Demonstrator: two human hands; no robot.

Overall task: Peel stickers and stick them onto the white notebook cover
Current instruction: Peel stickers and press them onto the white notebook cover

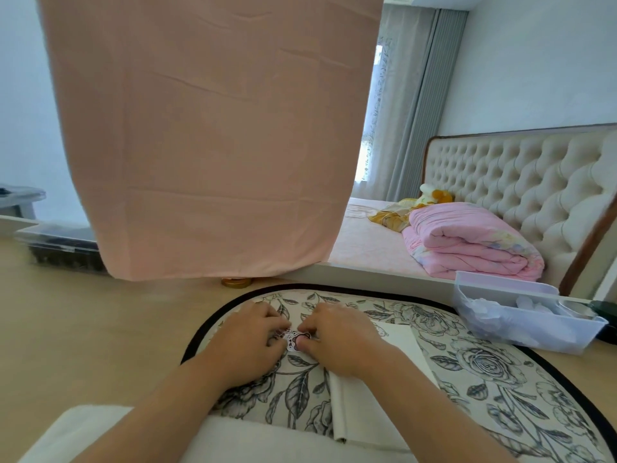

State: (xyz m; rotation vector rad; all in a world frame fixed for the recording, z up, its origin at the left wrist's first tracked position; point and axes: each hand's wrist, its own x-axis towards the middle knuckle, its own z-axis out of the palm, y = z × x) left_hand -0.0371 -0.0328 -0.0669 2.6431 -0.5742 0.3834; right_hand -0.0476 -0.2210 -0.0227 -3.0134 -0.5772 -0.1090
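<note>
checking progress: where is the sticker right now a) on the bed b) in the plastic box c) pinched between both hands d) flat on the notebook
c: the sticker is pinched between the left hand and the right hand, over the floral mat.

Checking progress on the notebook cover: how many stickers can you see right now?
1: the sticker, pinched between the left hand and right hand over the floral mat; more may hide beneath the hands.
</note>
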